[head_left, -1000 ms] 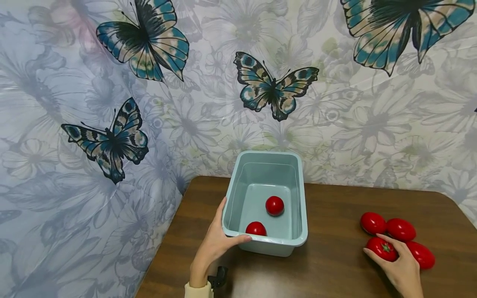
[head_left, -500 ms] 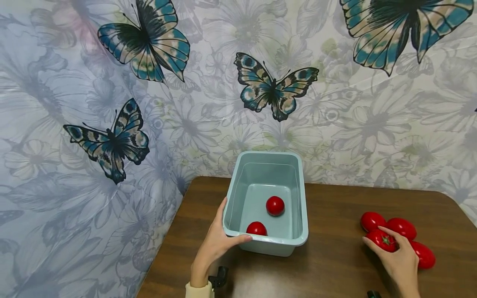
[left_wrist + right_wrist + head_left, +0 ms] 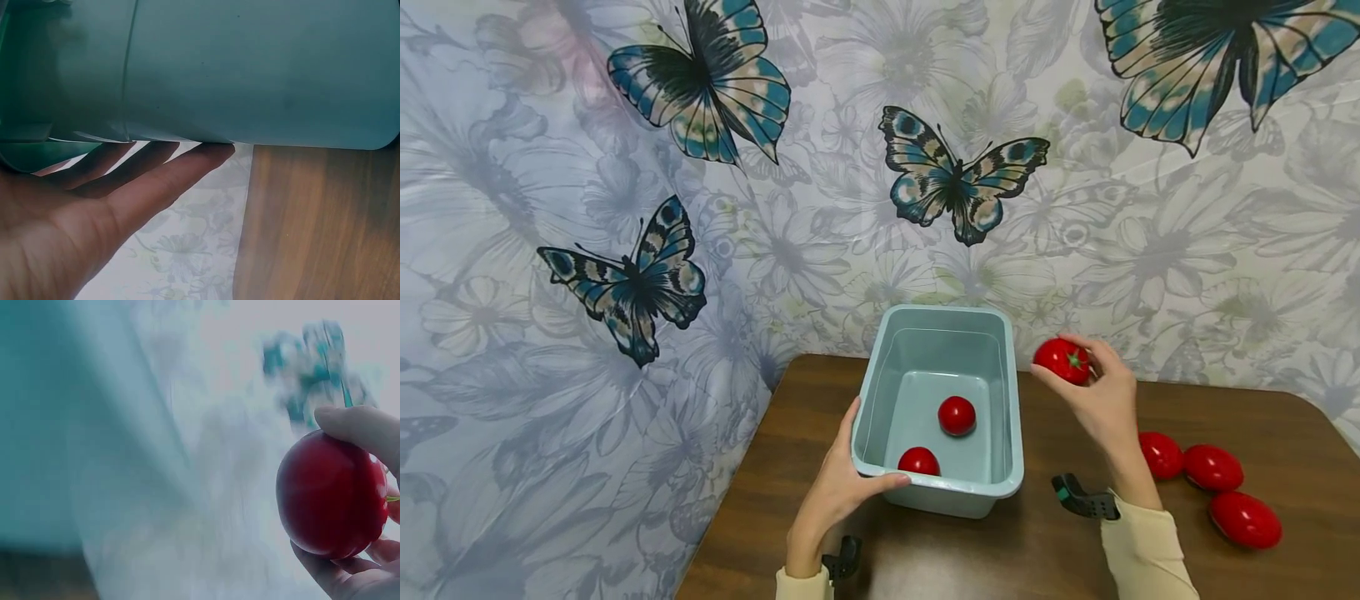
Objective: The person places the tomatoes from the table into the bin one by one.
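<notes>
My right hand (image 3: pixel 1101 400) holds a shiny red tomato (image 3: pixel 1063 360) with a green star-shaped top, raised beside the right rim of a light teal plastic bin (image 3: pixel 1011 417). In the right wrist view, thumb and fingers grip the tomato (image 3: pixel 331 494) from opposite sides. My left hand (image 3: pixel 838 492) grips the bin's front left corner, thumb along the front rim and fingers against the outer left side. The left wrist view shows those fingertips (image 3: pixel 219 150) against the bin wall (image 3: pixel 250 75). Inside the bin lie a round red tomato (image 3: pixel 957 416) and a second red tomato (image 3: pixel 918 461), partly hidden by the front rim.
On the brown wooden table (image 3: pixel 1000 558), three red tomatoes lie at the right: one (image 3: pixel 1161 455) behind the right forearm, an oval one (image 3: pixel 1213 467) and another oval one (image 3: pixel 1246 520). A butterfly-patterned cloth wall (image 3: pixel 850 208) stands behind the table.
My right hand has lifted the green-topped tomato out of the group at the right and carried it up and left towards the bin. The left hand stays at the bin's corner.
</notes>
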{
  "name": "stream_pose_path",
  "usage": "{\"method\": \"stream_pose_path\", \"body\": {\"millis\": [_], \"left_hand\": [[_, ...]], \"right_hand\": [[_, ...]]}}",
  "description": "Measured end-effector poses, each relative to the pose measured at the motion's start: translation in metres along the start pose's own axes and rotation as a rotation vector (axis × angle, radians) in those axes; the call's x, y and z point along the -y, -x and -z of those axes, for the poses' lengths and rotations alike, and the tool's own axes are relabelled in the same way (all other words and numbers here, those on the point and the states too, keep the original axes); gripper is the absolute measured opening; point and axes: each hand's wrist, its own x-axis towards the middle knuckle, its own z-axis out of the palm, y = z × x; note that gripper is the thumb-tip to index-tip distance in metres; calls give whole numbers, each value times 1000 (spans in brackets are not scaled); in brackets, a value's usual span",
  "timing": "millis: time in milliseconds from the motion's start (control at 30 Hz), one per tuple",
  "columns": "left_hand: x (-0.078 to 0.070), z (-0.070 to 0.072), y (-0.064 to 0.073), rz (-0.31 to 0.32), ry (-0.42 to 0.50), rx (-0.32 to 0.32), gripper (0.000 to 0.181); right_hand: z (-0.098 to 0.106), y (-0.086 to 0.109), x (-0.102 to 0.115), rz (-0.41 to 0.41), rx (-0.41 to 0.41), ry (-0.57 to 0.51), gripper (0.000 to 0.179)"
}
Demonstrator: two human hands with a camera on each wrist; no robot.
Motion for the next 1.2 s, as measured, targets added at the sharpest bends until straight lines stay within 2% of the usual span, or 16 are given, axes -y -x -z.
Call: {"method": "stream_pose_path", "body": {"millis": [133, 233, 333, 700, 1200], "left_hand": [[-1, 0, 0, -7, -17, 4, 126], [-1, -1, 0, -9, -18, 9, 127], [0, -3, -1, -2, -18, 17, 127], [-1, 0, -1, 12, -24, -1, 127], [-4, 0, 0, 17, 15, 18, 127]], "right_hand": [[-42, -12, 26, 119, 121, -83, 52], [-66, -15, 35, 163, 202, -89, 52], [-79, -14, 39, 180, 255, -76, 53], [-86, -14, 37, 151, 310, -61, 56], [-94, -11, 32, 172, 314, -62, 49]]}}
